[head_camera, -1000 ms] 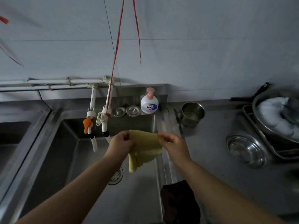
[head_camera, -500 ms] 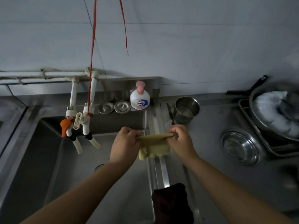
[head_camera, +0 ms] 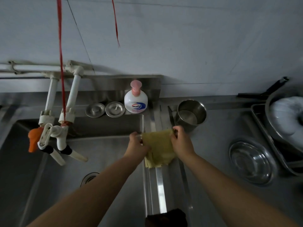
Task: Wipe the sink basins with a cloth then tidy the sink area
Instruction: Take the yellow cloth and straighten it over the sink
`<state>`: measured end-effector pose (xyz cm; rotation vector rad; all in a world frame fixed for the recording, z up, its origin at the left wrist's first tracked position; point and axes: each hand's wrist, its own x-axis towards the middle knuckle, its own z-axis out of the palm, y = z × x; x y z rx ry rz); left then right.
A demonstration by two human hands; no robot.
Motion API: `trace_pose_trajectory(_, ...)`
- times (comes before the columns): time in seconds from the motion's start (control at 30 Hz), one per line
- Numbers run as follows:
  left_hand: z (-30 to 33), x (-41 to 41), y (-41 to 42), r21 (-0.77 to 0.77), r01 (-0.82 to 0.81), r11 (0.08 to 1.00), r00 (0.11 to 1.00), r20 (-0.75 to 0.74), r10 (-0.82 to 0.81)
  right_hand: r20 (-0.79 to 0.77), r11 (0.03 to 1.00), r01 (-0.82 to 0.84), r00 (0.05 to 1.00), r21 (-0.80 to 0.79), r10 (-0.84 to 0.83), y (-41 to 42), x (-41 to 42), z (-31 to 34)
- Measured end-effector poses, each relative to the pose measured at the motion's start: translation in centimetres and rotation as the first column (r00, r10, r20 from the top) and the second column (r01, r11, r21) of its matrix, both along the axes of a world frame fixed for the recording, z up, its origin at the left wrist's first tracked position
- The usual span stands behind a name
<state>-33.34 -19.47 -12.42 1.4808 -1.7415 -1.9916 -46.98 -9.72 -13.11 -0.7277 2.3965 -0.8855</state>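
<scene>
At centre frame, the left hand (head_camera: pixel 136 144) and right hand (head_camera: pixel 181 140) are each pinching a top corner of the yellow cloth (head_camera: pixel 158 149), spreading it over the sink's right rim (head_camera: pixel 148 185). This looks like tidying: the cloth is being laid out. Next it needs lowering flat and letting go.

Yellow cloth (head_camera: pixel 159 147), a second ago held up and hanging free over the sink basin (head_camera: pixel 101 161) in front of the soap bottle (head_camera: pixel 135 102), has come down and rightward. It now drapes across the basin's right rim. Left hand (head_camera: pixel 136 145) and right hand (head_camera: pixel 181 141) have kept pinching its top corners, now just short of the steel cup (head_camera: pixel 191 114).
</scene>
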Motion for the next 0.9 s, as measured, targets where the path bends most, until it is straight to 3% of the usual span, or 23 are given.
trace_pose_trajectory(0.13,-2.0,-0.5,-0.8,-0.176,0.083,0.981,0.996,0.045,-0.076,0.097,1.000,-0.003,0.995,-0.022,0.005,-0.4,-0.8,-1.8)
trace_pose_trajectory(0.3,-3.0,-1.5,-2.4,-0.294,0.016,0.956,1.000,0.021,-0.010,0.019,0.988,0.014,1.000,-0.156,-0.011,-1.7,-1.5,-2.3)
trace_pose_trajectory(0.47,-4.4,-1.5,-2.6,-0.304,0.175,0.936,0.980,0.144,-0.137,-0.279,0.982,-0.152,0.944,0.110,0.177,-1.3,-1.2,-3.7)
trace_pose_trajectory(0.57,-4.8,-1.2,-2.7,-0.334,0.215,0.918,0.969,0.190,-0.158,-0.303,0.952,-0.247,0.907,0.184,0.294,-0.9,-0.9,-3.8)
trace_pose_trajectory(0.8,-2.1,0.8,-2.8,-0.475,0.318,0.821,0.936,0.296,-0.191,-0.375,0.925,-0.302,0.850,0.229,0.370,-0.1,0.1,-1.7)
trace_pose_trajectory(0.9,-0.1,3.1,-2.5,-0.485,0.380,0.788,0.910,0.346,-0.226,-0.397,0.859,-0.393,0.768,0.328,0.503,-0.4,1.7,-0.1)
